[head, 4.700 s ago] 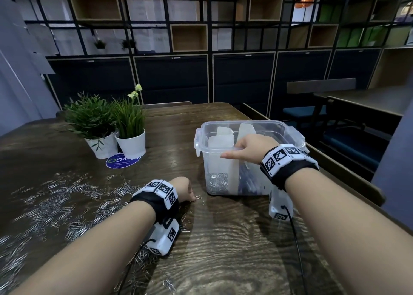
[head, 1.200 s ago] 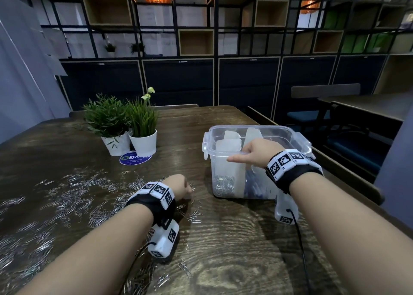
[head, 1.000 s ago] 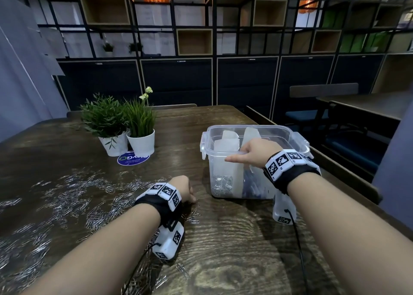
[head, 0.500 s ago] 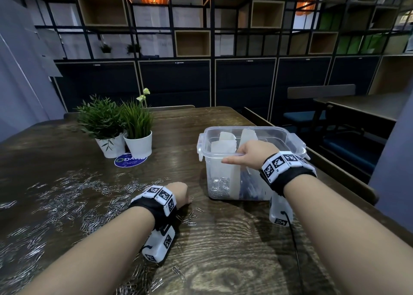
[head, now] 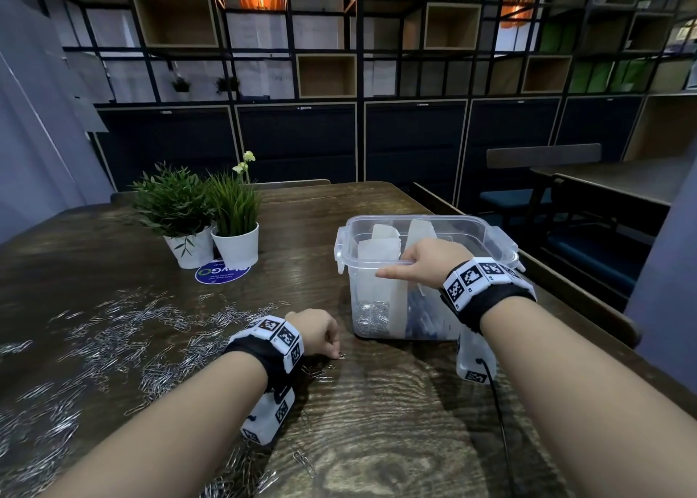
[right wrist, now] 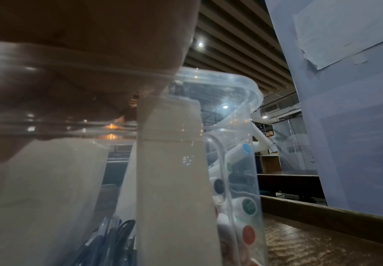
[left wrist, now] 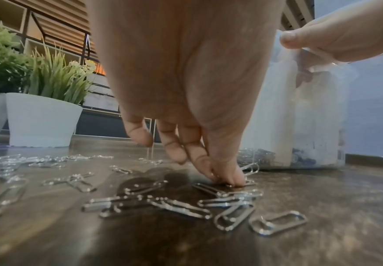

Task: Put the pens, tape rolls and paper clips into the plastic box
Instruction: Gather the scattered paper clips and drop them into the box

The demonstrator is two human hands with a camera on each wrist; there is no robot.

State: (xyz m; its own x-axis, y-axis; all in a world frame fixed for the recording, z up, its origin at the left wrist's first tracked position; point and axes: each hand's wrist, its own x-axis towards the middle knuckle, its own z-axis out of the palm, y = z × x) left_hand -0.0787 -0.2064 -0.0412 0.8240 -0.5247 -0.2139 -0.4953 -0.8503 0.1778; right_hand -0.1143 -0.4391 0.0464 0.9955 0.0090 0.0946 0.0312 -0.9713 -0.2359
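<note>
A clear plastic box (head: 486, 233) stands on the wooden table, split by white dividers (right wrist: 172, 180). It holds a heap of paper clips (head: 371, 316) on the left, dark pens (right wrist: 108, 239) in the middle and white markers (right wrist: 247, 207) on the right. My right hand (head: 399, 267) grips the box's near rim, fingers inside and thumb along the outside. My left hand (head: 332, 348) is down on the table just left of the box. Its thumb and forefinger (left wrist: 228, 180) pinch a paper clip (left wrist: 250, 169). Several loose clips (head: 113, 343) are strewn across the table's left half.
Two potted plants in white pots (head: 234, 248) stand at the back left, with a round blue sticker (head: 222, 271) in front of them. The table's right edge (head: 588, 301) runs just beyond the box, with a bench and another table past it.
My left hand has shifted slightly right among the clips near the box, and its fingertips have come together on one. My right hand keeps the same hold on the box rim.
</note>
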